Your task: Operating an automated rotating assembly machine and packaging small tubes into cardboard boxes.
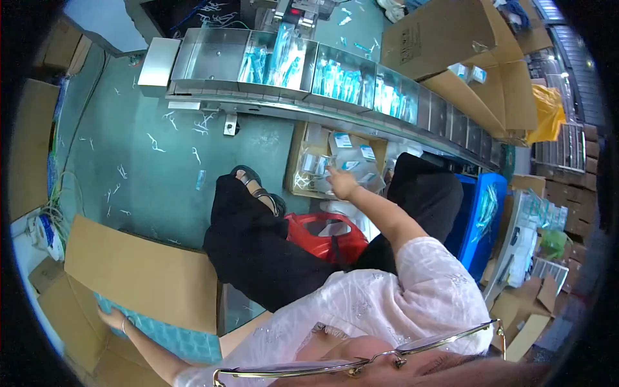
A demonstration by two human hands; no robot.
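Over the small cardboard box [297, 143] in front of my knees reaches my right hand [341, 183], its fingers apart and holding nothing that I can see. Inside that box lie clear plastic packs [349, 156] with blue and white labels. My left hand [115, 320] is down in a large open carton [145, 271] at the lower left. Its fingers lie stretched against rows of teal packages [169, 338] and appear to grip none of them.
Metal bins [340, 77] of teal-packaged items run along a conveyor ahead. A red plastic stool [317, 244] is between my legs. On the right stands a blue bin [472, 219], and a big open carton [451, 55] is at the upper right. White plastic scraps [155, 143] litter the green floor.
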